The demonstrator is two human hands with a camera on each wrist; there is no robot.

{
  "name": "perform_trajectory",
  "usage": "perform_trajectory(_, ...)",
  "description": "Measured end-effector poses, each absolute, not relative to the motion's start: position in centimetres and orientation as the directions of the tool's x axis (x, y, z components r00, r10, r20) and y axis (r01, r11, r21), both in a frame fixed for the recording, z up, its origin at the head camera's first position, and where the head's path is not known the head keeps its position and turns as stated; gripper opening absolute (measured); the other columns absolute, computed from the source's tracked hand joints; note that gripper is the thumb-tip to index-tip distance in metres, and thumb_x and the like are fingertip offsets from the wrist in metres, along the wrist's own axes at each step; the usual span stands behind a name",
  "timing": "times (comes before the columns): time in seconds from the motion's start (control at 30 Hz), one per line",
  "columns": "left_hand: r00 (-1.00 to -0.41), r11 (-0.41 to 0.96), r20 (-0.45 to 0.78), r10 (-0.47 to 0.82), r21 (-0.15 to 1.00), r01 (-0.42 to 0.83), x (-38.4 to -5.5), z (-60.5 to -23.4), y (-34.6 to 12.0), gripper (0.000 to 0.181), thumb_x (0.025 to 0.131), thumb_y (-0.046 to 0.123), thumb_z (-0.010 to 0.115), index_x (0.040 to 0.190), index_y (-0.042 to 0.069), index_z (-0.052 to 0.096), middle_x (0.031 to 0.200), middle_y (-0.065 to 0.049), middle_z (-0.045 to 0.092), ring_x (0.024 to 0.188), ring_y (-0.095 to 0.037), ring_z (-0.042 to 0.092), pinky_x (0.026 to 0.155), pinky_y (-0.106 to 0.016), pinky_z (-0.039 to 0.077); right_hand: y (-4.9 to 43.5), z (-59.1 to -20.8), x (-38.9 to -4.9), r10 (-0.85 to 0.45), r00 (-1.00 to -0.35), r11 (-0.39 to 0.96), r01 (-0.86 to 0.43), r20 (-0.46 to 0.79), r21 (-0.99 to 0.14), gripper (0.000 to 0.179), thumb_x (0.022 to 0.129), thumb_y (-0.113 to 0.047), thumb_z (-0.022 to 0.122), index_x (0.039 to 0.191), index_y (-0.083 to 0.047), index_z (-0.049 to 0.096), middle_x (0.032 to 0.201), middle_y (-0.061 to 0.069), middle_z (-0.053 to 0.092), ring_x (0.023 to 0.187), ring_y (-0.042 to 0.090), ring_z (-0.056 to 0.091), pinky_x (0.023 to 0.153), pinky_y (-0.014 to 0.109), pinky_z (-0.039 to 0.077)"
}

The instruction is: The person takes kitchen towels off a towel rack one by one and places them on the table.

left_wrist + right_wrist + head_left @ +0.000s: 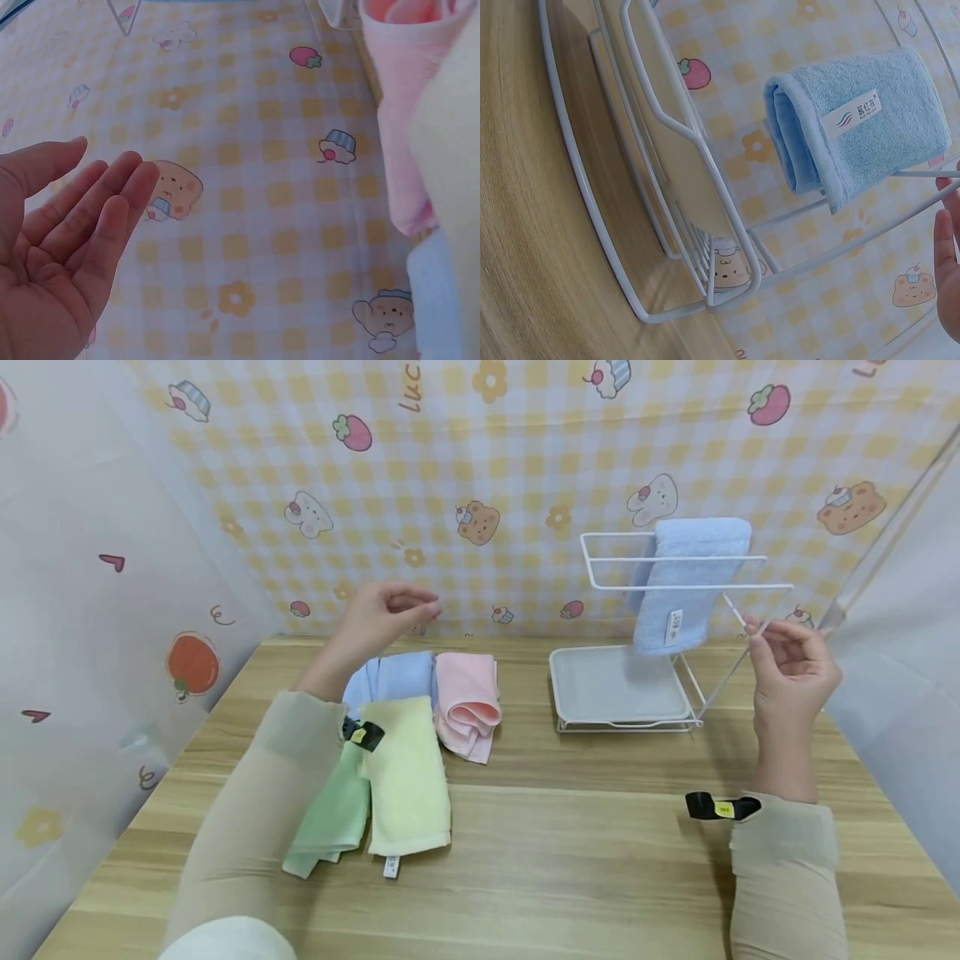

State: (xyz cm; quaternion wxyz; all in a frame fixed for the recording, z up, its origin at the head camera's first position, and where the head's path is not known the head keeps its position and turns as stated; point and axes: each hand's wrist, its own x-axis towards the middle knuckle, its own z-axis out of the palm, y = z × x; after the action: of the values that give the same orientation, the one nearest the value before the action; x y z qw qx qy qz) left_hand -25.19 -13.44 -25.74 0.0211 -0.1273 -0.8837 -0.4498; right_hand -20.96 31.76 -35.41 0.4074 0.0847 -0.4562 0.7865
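Note:
A white wire rack stands at the right with a folded light blue towel draped over its top bars. The towel's white label faces outward in the right wrist view. My right hand pinches the rack's side wire between thumb and fingertips, just right of the towel. In the air at the left, my left hand holds nothing, its fingers loosely bent. Below it lie a folded blue towel and a pink towel. A yellow towel and a green towel lie nearer, partly behind the left forearm.
A pale grey tray sits in the base of the rack. Behind the wooden table hangs a yellow checked cloth with cartoon prints. White sheets border both sides.

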Motion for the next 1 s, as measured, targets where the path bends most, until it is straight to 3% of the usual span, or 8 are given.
perform_trajectory(0.17,-0.942,0.492,0.212,0.259,0.811,0.318,-26.8,-24.2,-10.0,0.029,0.094,0.026,0.070,0.118,0.010,0.071,0.113,-0.009,0.075,0.102,-0.017,0.071,0.094,-0.033,0.054,31.9,-35.3,-20.8,0.576,-0.649,-0.258,-0.721,0.497,-0.643,0.020,0.080,0.022,0.067,0.099,0.020,0.062,0.087,0.018,0.073,0.090,0.026,0.075,0.084,0.024,0.059)
perform_trajectory(0.53,-0.848,0.364,0.328,0.418,0.794,0.487,-30.2,-21.8,-3.8,0.030,0.095,0.018,0.069,0.121,0.005,0.068,0.121,-0.009,0.071,0.110,-0.015,0.068,0.096,-0.025,0.053,31.7,-35.4,-20.8,0.570,-0.662,-0.275,-0.711,0.486,-0.647,0.019,0.079,0.022,0.068,0.098,0.018,0.063,0.087,0.018,0.073,0.092,0.027,0.075,0.083,0.024,0.059)
perform_trajectory(0.73,-0.778,0.393,0.308,0.548,0.726,0.564,-31.3,-20.6,-0.2,0.035,0.096,0.021,0.067,0.128,0.009,0.064,0.131,-0.003,0.066,0.124,-0.015,0.060,0.103,-0.021,0.047,31.7,-35.4,-20.8,0.568,-0.652,-0.256,-0.720,0.502,-0.645,0.020,0.080,0.022,0.067,0.099,0.020,0.062,0.085,0.017,0.073,0.091,0.026,0.075,0.081,0.024,0.059)
perform_trajectory(1.0,-0.777,0.411,0.277,0.565,0.722,0.556,-32.7,-20.3,4.4,0.037,0.095,0.018,0.068,0.130,0.009,0.063,0.134,-0.003,0.064,0.129,-0.012,0.056,0.108,-0.018,0.042,31.6,-35.4,-20.8,0.568,-0.648,-0.257,-0.725,0.506,-0.639,0.018,0.080,0.023,0.065,0.098,0.020,0.062,0.085,0.018,0.073,0.089,0.026,0.075,0.082,0.025,0.059)
